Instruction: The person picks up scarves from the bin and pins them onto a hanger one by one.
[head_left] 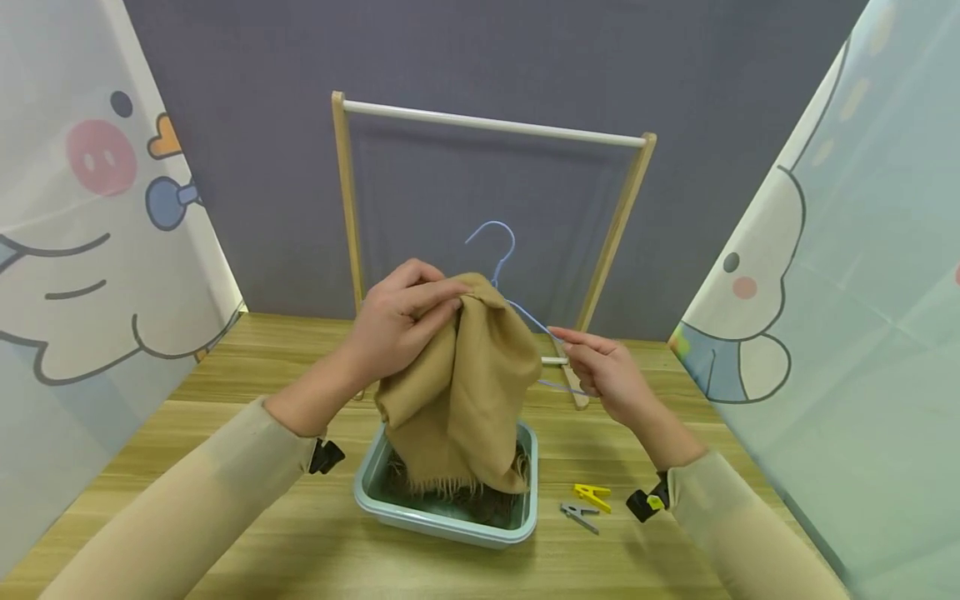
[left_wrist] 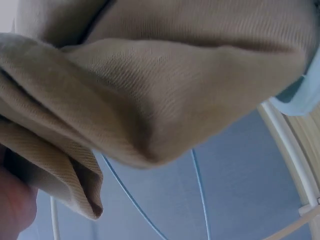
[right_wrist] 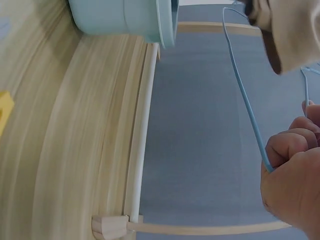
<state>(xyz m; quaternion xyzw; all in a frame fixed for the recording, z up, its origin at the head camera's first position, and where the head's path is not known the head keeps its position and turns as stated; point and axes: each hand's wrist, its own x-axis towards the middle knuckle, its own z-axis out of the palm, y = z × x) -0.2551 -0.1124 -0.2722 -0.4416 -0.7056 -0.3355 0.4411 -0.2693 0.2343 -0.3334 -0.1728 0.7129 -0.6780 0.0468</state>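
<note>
A tan fringed scarf point(head_left: 480, 392) hangs in folds from my left hand point(head_left: 408, 321), which pinches its upper part between fingers and thumb. Its fringed lower end reaches down into a light blue-green basin point(head_left: 446, 527). My right hand point(head_left: 603, 371) grips one corner of a thin blue wire hanger point(head_left: 525, 312). The hanger's hook points up, just behind the top of the scarf, and the scarf hides its left side. In the right wrist view, the hanger's lower bar point(right_wrist: 245, 97) runs from my fist toward the cloth.
A wooden rack point(head_left: 345, 200) with a white top rail point(head_left: 487, 123) stands behind the hands. Right of the basin, a yellow clip point(head_left: 592, 494) and a grey clip point(head_left: 580, 515) lie on the wood-grain table point(head_left: 300, 517). Printed curtains point(head_left: 862, 333) close off both sides.
</note>
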